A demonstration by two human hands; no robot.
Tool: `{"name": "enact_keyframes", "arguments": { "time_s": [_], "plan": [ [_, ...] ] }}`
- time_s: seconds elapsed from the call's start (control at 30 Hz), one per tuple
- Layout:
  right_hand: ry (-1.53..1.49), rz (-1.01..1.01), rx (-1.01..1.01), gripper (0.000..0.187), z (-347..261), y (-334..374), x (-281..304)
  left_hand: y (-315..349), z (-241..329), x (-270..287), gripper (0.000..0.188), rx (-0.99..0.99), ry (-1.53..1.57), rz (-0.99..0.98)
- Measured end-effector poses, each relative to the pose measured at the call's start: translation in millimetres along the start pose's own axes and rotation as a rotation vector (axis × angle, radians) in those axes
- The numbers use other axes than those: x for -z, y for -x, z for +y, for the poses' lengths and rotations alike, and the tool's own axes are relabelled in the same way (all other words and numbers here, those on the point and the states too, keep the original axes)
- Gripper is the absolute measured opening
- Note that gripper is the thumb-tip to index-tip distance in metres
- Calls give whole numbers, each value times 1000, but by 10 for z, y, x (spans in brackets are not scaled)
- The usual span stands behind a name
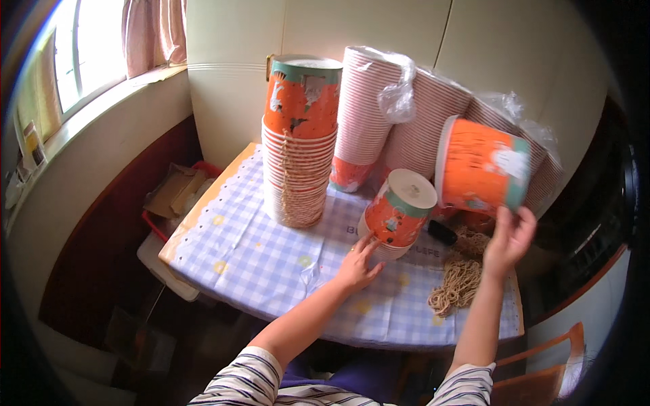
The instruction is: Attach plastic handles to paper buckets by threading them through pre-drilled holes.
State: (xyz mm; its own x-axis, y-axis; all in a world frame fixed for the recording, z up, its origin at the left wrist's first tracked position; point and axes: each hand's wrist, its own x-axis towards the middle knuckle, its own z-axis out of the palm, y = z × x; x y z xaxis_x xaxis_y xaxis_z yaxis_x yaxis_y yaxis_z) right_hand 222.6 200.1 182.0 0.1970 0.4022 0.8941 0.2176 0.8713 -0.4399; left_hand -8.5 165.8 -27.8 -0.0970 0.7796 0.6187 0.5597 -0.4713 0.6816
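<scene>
In my right hand [509,240] an orange paper bucket [481,162] with a green band and white figures is tipped on its side. My fingers and thumb grip it at the green base end, above the table's right side. A short stack of upside-down paper buckets [398,213] stands on the table to its left. My left hand [360,265] rests its outstretched fingers against the lower near side of that stack, thumb apart. Left of it rises a tall stack of inverted paper buckets [298,142], with beige twine [288,176] running down its side.
Several long stacks of buckets in clear plastic wrap [369,101] lean at the back. A bundle of beige twine [457,281] and a black object [442,232] lie at right. A checked cloth [271,271] covers the table. A wooden chair [548,365] stands at lower right.
</scene>
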Motion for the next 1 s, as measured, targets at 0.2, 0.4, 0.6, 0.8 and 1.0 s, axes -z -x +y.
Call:
{"name": "enact_keyframes", "arguments": {
  "time_s": [0.2, 0.4, 0.6, 0.8, 1.0],
  "plan": [
    [-713, -69, -516, 34, 265, 459, 737, 39, -53, 18, 52, 56, 37, -19],
    [-981, -137, -1144, 49, 378, 1547, 396, 37, -121, 323, 30, 149, 5, 68],
    [-1393, -120, -1618, 41, 610, 2269, 74, 353, -264, 961, 15, 273, 132, 310],
    [-729, -142, -1674, 27, 329, 2208, -150, 435, -139, 984, 42, 349, 560, 290],
    [-152, -668, -1418, 31, 219, 1964, 89, 454, -190, 1026, 39, 414, 641, 274]
  ]
}}
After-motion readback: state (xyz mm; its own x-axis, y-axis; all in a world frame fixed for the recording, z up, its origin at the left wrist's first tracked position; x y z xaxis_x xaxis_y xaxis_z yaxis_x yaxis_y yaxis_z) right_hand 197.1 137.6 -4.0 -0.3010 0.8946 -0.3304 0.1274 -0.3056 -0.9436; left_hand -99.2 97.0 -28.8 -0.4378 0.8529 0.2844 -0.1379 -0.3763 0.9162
